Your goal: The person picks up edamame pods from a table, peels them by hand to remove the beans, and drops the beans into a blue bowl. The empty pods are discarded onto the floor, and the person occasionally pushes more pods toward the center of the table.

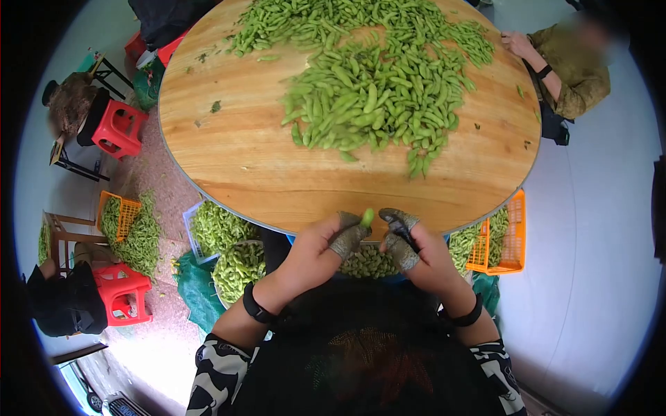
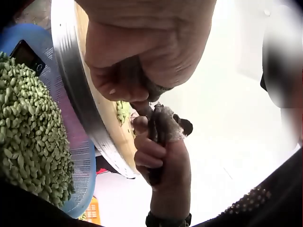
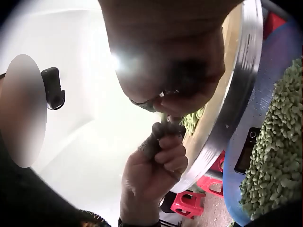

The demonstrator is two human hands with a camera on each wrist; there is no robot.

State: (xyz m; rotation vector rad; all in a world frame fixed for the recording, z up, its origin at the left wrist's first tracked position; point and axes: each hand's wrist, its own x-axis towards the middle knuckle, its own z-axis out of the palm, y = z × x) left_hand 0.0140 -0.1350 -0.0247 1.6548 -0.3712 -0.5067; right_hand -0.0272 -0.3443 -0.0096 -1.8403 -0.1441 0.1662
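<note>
In the head view we see the left hand [image 1: 316,253] pinching a green pod [image 1: 367,217] between thumb and finger, just past the near edge of the round wooden desk [image 1: 229,149]. Beside it is the right hand [image 1: 423,253], its fingers bent — we cannot tell whether its grip is together on anything. Grey, worn coverings [image 1: 347,241] wrap some fingertips.

A heap of pods [image 1: 374,97] lies on the desk, and another person [image 1: 572,73] sits at its right side.

The wrist views give us what the head view hides: a black phone [image 2: 28,57] against the inner side of a blue basket [image 2: 83,182], next to a pile of shelled beans [image 2: 31,132]. From above, only part of those beans shows between our forearms. The head view alone gives us the whole orange crate [image 1: 515,232] at right and the two people on the left by red stools [image 1: 119,130].

As for writing, a blue plate [image 1: 126,410] on the vehicle at lower left bears characters too small for us to read.
</note>
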